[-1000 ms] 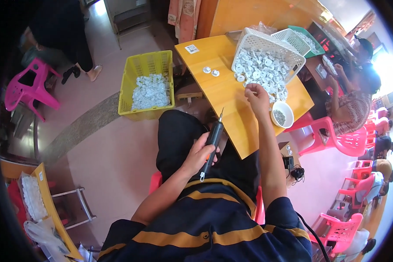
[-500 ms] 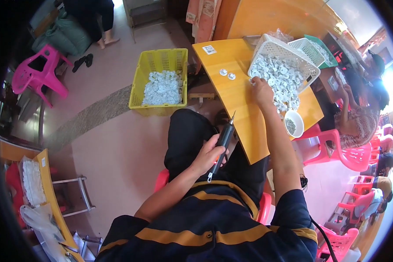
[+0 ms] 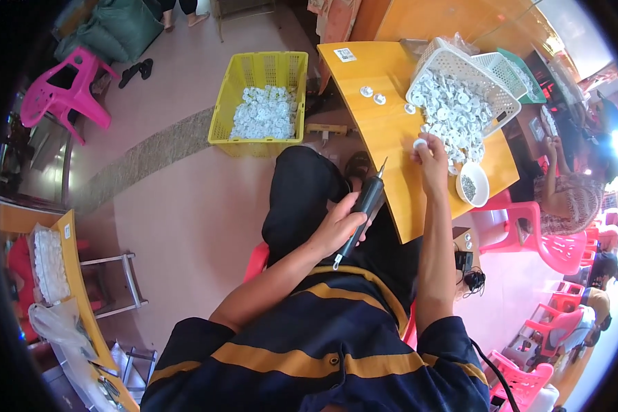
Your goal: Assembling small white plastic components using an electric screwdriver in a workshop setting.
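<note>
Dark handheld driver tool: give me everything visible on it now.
The driver tool has a slim, dark cylindrical body, plastic-looking, tapering to a thin metallic bit; a small pale loop sits at its rear end. The left hand wraps its middle, hiding part of the body. It is held slanted over the lap, bit toward the upper right of the picture. The bit overlaps the edge of the yellow table in view; whether they touch is unclear.

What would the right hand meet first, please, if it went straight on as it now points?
Probably the left edge of the heap of white parts, just ahead of the right hand; its height above the table is unclear, so it might pass over.
</note>
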Action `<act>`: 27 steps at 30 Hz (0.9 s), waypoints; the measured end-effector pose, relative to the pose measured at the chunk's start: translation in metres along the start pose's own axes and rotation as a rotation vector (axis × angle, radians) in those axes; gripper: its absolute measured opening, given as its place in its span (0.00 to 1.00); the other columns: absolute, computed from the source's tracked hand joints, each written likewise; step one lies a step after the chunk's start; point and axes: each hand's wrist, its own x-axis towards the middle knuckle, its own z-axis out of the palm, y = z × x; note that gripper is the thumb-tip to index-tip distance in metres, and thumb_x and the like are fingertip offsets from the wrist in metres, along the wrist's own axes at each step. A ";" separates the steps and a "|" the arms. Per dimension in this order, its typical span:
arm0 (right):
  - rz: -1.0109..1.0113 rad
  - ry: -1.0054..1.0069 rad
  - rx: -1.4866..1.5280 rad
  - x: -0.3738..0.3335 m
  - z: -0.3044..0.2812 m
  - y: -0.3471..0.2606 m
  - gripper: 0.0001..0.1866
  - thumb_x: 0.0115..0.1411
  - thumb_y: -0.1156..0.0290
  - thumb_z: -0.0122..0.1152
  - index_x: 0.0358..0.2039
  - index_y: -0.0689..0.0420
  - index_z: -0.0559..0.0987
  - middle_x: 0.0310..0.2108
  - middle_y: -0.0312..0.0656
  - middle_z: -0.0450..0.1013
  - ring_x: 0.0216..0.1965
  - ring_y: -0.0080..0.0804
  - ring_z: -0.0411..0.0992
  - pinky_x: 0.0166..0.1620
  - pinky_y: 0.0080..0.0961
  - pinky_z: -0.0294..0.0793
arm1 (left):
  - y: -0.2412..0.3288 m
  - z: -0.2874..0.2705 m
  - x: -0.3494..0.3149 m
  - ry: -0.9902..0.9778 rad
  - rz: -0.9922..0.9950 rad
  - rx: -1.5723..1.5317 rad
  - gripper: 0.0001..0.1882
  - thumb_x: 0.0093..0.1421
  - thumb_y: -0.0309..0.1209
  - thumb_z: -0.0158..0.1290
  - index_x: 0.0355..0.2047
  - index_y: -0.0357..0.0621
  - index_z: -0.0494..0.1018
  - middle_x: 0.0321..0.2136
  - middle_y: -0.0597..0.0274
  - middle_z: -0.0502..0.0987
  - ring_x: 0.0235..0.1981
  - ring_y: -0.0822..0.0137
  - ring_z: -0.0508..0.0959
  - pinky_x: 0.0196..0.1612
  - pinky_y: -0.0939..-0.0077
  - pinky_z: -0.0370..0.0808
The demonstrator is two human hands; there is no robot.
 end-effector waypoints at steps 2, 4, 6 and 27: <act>0.050 -0.035 0.091 -0.019 -0.003 0.005 0.14 0.69 0.76 0.53 0.54 0.59 0.71 0.37 0.38 0.71 0.33 0.24 0.73 0.38 0.20 0.74 | -0.002 0.000 0.002 -0.004 -0.002 0.005 0.26 0.65 0.29 0.44 0.64 0.43 0.60 0.36 0.59 0.75 0.28 0.71 0.78 0.31 0.75 0.78; 0.123 -0.022 0.304 -0.041 0.004 -0.002 0.12 0.69 0.75 0.54 0.52 0.59 0.72 0.38 0.38 0.70 0.34 0.22 0.73 0.40 0.20 0.75 | -0.003 0.002 0.003 -0.010 -0.003 0.017 0.26 0.66 0.29 0.44 0.64 0.43 0.60 0.36 0.59 0.75 0.28 0.71 0.78 0.31 0.75 0.78; 0.129 -0.001 0.309 -0.057 0.012 -0.007 0.13 0.69 0.75 0.53 0.54 0.59 0.71 0.38 0.37 0.70 0.34 0.22 0.72 0.40 0.20 0.76 | -0.003 0.003 0.001 0.003 -0.023 0.017 0.26 0.65 0.29 0.45 0.64 0.43 0.60 0.36 0.59 0.75 0.28 0.71 0.78 0.31 0.76 0.78; 0.049 0.009 0.159 -0.086 0.021 -0.009 0.06 0.73 0.69 0.45 0.44 0.56 0.67 0.30 0.37 0.71 0.29 0.24 0.74 0.34 0.20 0.75 | -0.005 0.008 0.000 -0.029 -0.018 -0.003 0.28 0.65 0.28 0.45 0.66 0.44 0.58 0.37 0.60 0.76 0.27 0.73 0.77 0.30 0.77 0.77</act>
